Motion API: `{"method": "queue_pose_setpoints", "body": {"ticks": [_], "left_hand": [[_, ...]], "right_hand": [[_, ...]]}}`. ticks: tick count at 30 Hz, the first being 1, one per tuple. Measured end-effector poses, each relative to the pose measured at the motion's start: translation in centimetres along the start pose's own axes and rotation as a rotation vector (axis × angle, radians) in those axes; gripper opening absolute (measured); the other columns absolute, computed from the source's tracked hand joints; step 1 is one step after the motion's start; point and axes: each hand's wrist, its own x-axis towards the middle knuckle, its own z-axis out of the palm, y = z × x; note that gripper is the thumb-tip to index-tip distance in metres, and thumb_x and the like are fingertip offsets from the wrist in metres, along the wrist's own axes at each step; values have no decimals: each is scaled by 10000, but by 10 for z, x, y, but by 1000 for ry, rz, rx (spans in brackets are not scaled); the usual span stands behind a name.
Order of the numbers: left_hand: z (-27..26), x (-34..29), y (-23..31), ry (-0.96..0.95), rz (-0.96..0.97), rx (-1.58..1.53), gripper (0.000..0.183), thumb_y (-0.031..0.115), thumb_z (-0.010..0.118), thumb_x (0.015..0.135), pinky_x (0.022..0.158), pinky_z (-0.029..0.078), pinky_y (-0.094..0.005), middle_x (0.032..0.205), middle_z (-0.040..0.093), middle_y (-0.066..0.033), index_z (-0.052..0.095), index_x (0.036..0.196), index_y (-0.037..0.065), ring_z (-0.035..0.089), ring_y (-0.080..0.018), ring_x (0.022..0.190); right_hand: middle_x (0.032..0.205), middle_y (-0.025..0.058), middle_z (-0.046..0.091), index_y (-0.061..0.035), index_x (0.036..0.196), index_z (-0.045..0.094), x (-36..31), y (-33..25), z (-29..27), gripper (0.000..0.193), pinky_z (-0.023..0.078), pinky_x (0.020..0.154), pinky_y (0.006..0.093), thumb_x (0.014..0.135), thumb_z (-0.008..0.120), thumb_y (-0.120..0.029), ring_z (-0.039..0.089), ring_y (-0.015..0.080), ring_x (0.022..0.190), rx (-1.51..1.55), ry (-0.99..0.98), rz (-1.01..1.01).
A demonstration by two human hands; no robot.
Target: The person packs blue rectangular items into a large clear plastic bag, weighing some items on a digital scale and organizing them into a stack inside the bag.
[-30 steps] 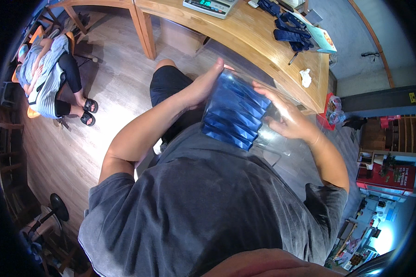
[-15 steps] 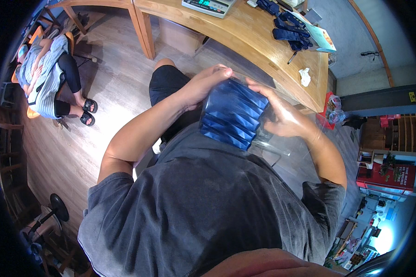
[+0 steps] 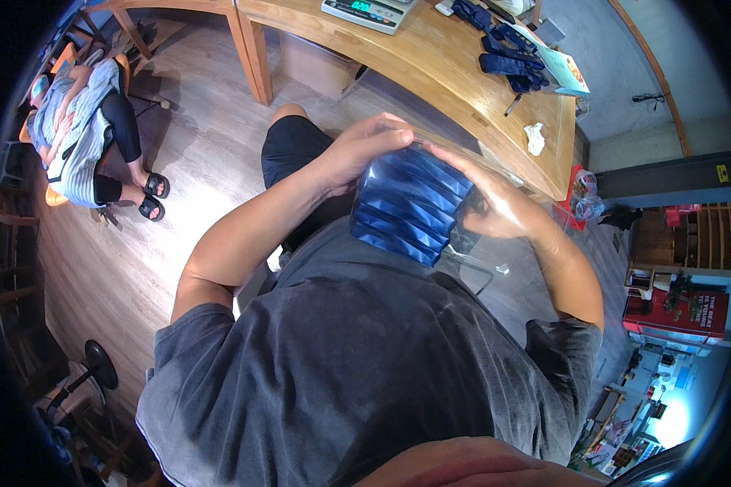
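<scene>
Between my two hands, in front of my chest, is a shiny dark blue pleated block in clear plastic. Its ridges run across it in several slanting folds. My left hand grips its upper left side, with the thumb along the top edge. On the upper right, my right hand is curled around the side, its fingers reaching over the top corner near the left thumb. Loose clear plastic hangs out below the right hand. The block's far side and some of my fingertips are hidden.
Ahead, a wooden table bears a digital scale, dark blue folded items and a crumpled tissue. A seated person is at left, above a black fan. A red container stands beyond the table's right end.
My right hand's fingers have moved left over the block's top corner, closer to my left thumb. The block has turned slightly, and the loose plastic has shifted. Both hands keep their hold.
</scene>
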Motion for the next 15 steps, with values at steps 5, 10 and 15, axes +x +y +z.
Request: {"method": "queue_pose_setpoints", "body": {"ticks": [5, 10, 15], "left_hand": [[-1, -1, 1, 16, 1, 16, 386, 331, 700, 885, 897, 489, -286, 1043, 637, -54, 575, 1133, 64, 612, -129, 1003], [-3, -1, 1, 16, -17, 27, 391, 341, 701, 879, 894, 486, -285, 1043, 635, -54, 586, 1128, 63, 608, -131, 1005], [1, -1, 4, 35, -14, -4, 436, 377, 696, 878, 901, 483, -290, 1037, 637, -61, 586, 1145, 50, 606, -136, 1009]], "right_hand": [[1570, 135, 308, -130, 1540, 258, 4, -2, -2, 951, 287, 1168, 371, 678, 583, 106, 300, 291, 1448, -6, -27, -5], [1569, 131, 313, -116, 1534, 278, 6, -2, -3, 936, 254, 1184, 370, 678, 604, 77, 303, 278, 1446, 84, -35, -43], [1568, 111, 323, -118, 1530, 290, 10, -6, -8, 940, 237, 1194, 380, 667, 610, 75, 293, 270, 1451, 108, -92, -1]]}}
